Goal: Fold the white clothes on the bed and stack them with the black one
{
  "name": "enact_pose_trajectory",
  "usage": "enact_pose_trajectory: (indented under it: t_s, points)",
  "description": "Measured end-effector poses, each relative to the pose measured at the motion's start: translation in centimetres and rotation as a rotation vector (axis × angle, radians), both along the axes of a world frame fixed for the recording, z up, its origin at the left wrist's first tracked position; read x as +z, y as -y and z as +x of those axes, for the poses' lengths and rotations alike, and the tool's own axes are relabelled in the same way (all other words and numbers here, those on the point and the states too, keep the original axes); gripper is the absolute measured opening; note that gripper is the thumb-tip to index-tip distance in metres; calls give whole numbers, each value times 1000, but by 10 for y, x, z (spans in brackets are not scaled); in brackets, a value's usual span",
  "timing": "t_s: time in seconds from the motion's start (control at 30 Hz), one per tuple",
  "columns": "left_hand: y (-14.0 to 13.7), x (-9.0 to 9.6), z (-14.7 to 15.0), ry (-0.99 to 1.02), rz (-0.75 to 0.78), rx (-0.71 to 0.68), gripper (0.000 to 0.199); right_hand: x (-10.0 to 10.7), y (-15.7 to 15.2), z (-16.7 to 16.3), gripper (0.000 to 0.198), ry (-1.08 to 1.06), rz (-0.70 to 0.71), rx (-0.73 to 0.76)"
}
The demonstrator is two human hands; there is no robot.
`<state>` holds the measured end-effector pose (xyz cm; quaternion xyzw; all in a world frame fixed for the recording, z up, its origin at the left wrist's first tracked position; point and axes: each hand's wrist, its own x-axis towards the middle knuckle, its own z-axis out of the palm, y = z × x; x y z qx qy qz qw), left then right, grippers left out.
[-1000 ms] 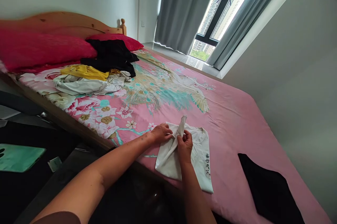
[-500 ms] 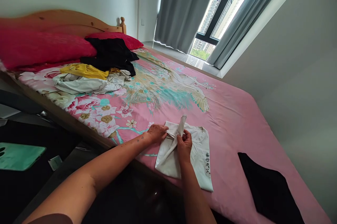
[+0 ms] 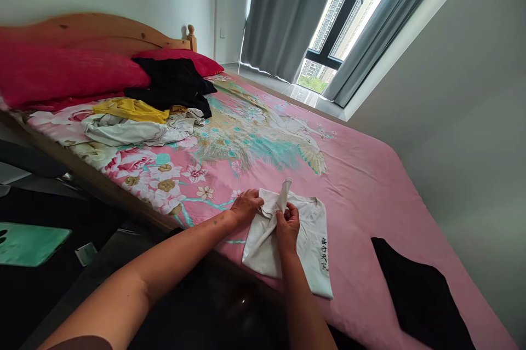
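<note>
The bed spreads away from both hands, its pink sheet bare and open beyond and to the right of them as far as the wall-side edge. Far off to the left of the hands a clothes pile lies against red pillows. A black garment lies flat, well apart to the right, by the near edge. The white T-shirt lies under the hands at the near bed edge. The left hand presses on its cloth; the right hand pinches a raised fold.

Both arms reach forward, left hand and right hand pinching shut, close together
</note>
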<state>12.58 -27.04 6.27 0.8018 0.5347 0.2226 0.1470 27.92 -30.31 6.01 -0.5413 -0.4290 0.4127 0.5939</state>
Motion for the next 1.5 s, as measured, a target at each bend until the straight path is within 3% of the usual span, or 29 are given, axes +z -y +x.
enact_pose_trajectory:
  t_s: [0.17, 0.27, 0.5, 0.7, 0.8, 1.1, 1.2, 1.33, 1.5]
  points:
    - [-16, 5, 3, -131, 94, -130, 9, 1, 1, -1, 43, -29, 8, 1]
    - [-20, 5, 9, -172, 116, -100, 10, 2, 2, -1, 43, -35, 17, -18]
    - [12, -2, 12, -201, 145, -116, 16, 2, 2, 0, 44, -38, 29, -13]
    - [29, -7, 10, -81, 157, -255, 44, 9, 2, -3, 42, -5, 11, -33]
    - [32, -14, 14, -69, 125, -251, 52, 15, 3, -5, 41, 19, 9, -32]
    - [42, -18, 20, -111, -10, -238, 56, 11, -2, -14, 38, 294, 26, -29]
    - [52, -19, 12, -127, -40, -255, 62, 8, -6, -18, 37, 450, -23, 84]
    - [64, -16, 1, -73, -73, -188, 51, 8, -7, -10, 33, 453, -51, 307]
    - [46, 1, 3, 153, -252, 69, 30, 14, 13, 19, 34, 349, -1, 255]
